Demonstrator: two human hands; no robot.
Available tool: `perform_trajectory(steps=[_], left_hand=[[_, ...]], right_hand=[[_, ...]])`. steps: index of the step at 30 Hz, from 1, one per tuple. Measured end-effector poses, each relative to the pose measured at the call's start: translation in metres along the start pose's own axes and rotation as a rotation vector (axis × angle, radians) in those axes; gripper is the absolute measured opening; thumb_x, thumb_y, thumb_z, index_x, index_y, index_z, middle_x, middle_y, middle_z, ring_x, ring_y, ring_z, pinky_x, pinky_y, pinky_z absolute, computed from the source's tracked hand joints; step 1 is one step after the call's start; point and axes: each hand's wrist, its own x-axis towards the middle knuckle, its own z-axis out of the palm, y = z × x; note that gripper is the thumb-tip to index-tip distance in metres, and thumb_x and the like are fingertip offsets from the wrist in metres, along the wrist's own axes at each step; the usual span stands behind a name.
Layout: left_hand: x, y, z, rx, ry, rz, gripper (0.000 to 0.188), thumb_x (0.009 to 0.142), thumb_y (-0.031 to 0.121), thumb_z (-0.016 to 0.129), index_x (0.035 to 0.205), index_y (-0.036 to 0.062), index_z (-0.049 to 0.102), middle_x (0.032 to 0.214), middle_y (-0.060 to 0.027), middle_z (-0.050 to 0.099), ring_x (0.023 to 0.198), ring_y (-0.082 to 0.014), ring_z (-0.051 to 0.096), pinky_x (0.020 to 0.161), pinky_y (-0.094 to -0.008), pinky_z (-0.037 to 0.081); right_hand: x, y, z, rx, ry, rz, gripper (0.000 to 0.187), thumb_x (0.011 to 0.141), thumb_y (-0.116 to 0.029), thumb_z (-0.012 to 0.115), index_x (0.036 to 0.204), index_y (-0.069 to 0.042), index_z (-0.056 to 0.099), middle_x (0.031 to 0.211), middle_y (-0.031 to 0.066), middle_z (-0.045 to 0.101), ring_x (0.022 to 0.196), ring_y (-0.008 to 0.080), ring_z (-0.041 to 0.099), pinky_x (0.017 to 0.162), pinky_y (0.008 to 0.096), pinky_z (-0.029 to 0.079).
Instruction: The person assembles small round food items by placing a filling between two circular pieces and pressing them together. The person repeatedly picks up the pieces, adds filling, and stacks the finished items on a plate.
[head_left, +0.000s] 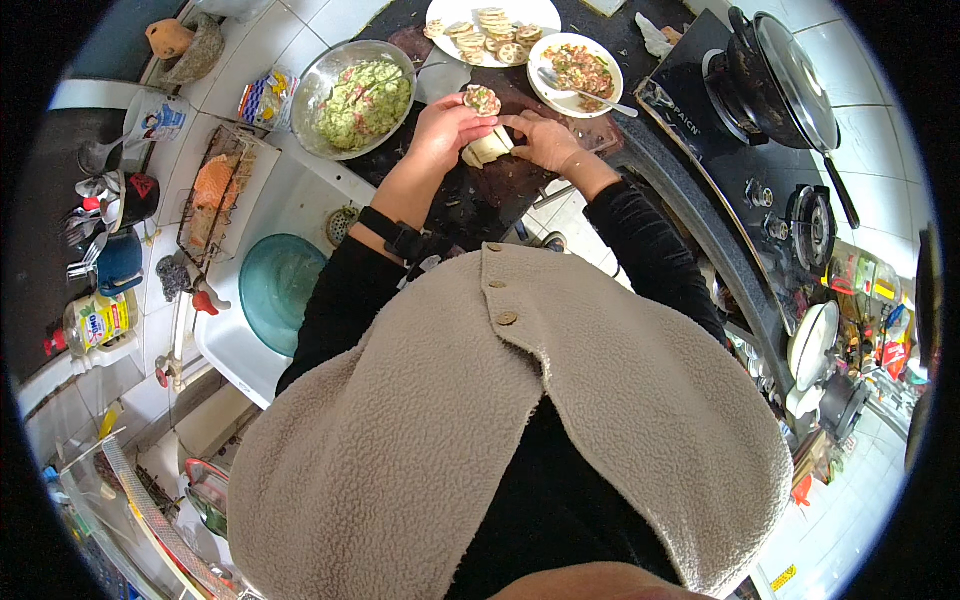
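My left hand (447, 132) pinches a round lotus root slice (482, 99) topped with pink and green minced filling. Just right of it, my right hand (548, 142) has its fingertips closed on the edge of a small row of pale lotus root slices (489, 149) lying on the dark brown cutting board (500, 185). Beyond my right hand stands a white bowl (536, 62) of minced filling (580, 72) with a metal spoon (608, 101) in it. Behind, an oval white plate (545, 18) carries several stacked lotus root pieces (490, 40).
A metal bowl (302, 112) of shredded green vegetable stands left, beyond the white sink (232, 315) with its teal basin (283, 295). On the right, a lidded black pan (790, 80) sits on the gas stove (720, 165). The dark counter edge (690, 225) curves along my right arm.
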Motion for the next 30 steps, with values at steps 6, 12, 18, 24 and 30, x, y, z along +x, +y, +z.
perform_trajectory(steps=[6, 12, 18, 24, 30], left_hand=[[0.013, -0.028, -0.004, 0.108, -0.053, -0.085, 0.021, 0.085, 0.002, 0.054, 0.104, -0.0062, 0.055, 0.099, -0.0171, 0.064, 0.086, -0.0237, 0.067, 0.074, -0.0305, 0.057], [0.026, -0.033, -0.002, 0.152, 0.045, -0.148, 0.014, 0.086, 0.002, 0.054, 0.098, -0.0047, 0.054, 0.097, -0.0181, 0.064, 0.084, -0.0245, 0.068, 0.067, -0.0290, 0.058], [0.023, -0.029, 0.002, 0.172, 0.041, -0.170, 0.012, 0.086, 0.002, 0.053, 0.096, -0.0040, 0.053, 0.097, -0.0194, 0.064, 0.083, -0.0264, 0.068, 0.065, -0.0295, 0.058], [0.012, -0.021, 0.011, 0.113, 0.015, -0.117, 0.013, 0.084, -0.002, 0.048, 0.096, -0.0053, 0.052, 0.090, -0.0205, 0.062, 0.074, -0.0272, 0.069, 0.058, -0.0314, 0.059], [-0.005, -0.013, 0.028, 0.101, -0.075, -0.112, 0.014, 0.086, 0.002, 0.051, 0.099, -0.0049, 0.052, 0.091, -0.0193, 0.062, 0.076, -0.0271, 0.068, 0.062, -0.0329, 0.059]], right_hand=[[0.001, 0.012, 0.004, 0.005, 0.028, -0.074, 0.053, 0.074, -0.017, 0.070, 0.124, -0.016, 0.053, 0.097, 0.0116, 0.059, 0.092, 0.0312, 0.060, 0.078, 0.0399, 0.049], [-0.005, 0.025, 0.011, 0.218, 0.079, -0.124, 0.051, 0.074, -0.014, 0.071, 0.122, -0.011, 0.054, 0.094, 0.0114, 0.059, 0.087, 0.0301, 0.060, 0.076, 0.0379, 0.049], [-0.009, 0.028, 0.011, 0.387, 0.092, -0.065, 0.051, 0.075, -0.012, 0.071, 0.123, -0.010, 0.054, 0.095, 0.0115, 0.062, 0.082, 0.0258, 0.062, 0.072, 0.0348, 0.051], [-0.034, -0.003, -0.002, 0.503, 0.345, 0.053, 0.053, 0.076, -0.013, 0.071, 0.122, -0.007, 0.048, 0.086, 0.0123, 0.064, 0.077, 0.0234, 0.065, 0.071, 0.0342, 0.052], [-0.037, -0.029, -0.038, 0.314, 0.459, -0.074, 0.050, 0.075, -0.014, 0.071, 0.122, -0.011, 0.052, 0.094, 0.0099, 0.060, 0.076, 0.0239, 0.064, 0.071, 0.0333, 0.052]])
